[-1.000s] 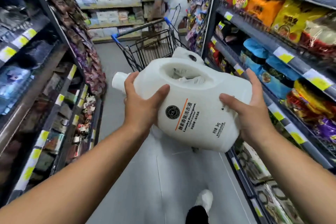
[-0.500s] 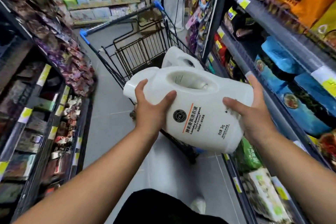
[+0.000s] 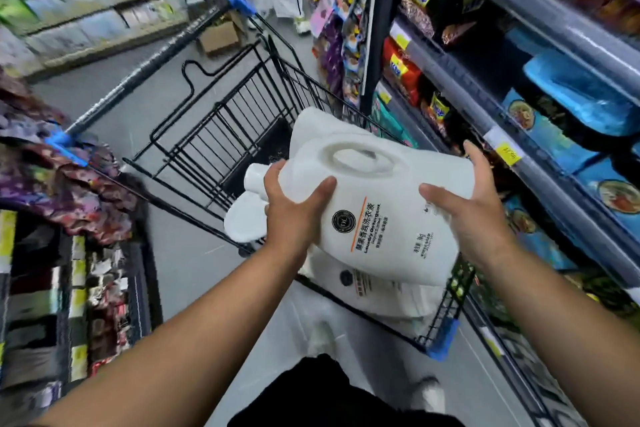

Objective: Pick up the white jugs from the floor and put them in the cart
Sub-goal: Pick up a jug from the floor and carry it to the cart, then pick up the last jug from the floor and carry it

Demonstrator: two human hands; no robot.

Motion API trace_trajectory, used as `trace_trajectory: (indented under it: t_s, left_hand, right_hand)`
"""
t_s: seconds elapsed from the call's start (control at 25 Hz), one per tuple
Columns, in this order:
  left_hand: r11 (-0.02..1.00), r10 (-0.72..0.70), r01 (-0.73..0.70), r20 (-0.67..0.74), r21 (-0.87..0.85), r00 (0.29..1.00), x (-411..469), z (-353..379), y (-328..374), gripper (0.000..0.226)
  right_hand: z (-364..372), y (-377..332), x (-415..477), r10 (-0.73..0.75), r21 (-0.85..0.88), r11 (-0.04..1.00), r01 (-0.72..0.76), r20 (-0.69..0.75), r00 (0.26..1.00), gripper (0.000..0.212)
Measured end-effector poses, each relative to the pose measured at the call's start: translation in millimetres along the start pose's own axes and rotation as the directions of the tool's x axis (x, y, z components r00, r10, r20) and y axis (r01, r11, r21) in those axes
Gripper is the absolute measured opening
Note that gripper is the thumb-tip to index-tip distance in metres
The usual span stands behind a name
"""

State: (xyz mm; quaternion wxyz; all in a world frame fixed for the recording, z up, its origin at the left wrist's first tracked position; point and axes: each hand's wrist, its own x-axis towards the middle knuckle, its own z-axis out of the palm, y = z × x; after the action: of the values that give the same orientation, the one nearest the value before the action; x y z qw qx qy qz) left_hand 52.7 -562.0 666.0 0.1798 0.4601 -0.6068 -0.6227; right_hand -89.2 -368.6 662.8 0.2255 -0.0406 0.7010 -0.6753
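Now: white jug (image 3: 381, 218) held sideways above cart (image 3: 221, 135); left hand (image 3: 294, 215) grips its neck end, right hand (image 3: 467, 215) clasps its base. Lower it flat onto the stacked jugs (image 3: 391, 295) just below both hands; release both sides together.

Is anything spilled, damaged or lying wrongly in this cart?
No spill or damage shows. The white jug, held by left hand and right hand, lies sideways, and other jugs in the cart lie tumbled, not upright.
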Motion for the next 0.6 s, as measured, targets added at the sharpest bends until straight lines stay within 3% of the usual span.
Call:
trace_trajectory:
  t_s: [0.24, 0.32, 0.4, 0.6]
  left_hand:
    - [0.979, -0.053, 0.019, 0.162, 0.204, 0.985, 72, 4, -2, 0.097]
    - [0.928, -0.060, -0.060, 0.306, 0.368, 0.950, 82, 14, 0, 0.112]
    - [0.838, -0.079, -0.163, 0.410, 0.522, 0.909, 88, 25, 7, 0.111]
    - [0.699, 0.009, -0.344, 0.473, 0.627, 0.881, 102, 11, 7, 0.106]
  right_hand:
    - [38, 27, 32, 0.006, -0.164, 0.986, -0.031, -0.150, 0.989, 0.085]
    - [53, 39, 32, -0.032, -0.298, 0.954, -0.019, -0.166, 0.986, 0.087]
    - [63, 47, 32, -0.075, -0.440, 0.898, 0.005, -0.142, 0.987, 0.091]
    - [64, 49, 36, 0.002, -0.419, 0.906, -0.065, -0.149, 0.989, 0.098]
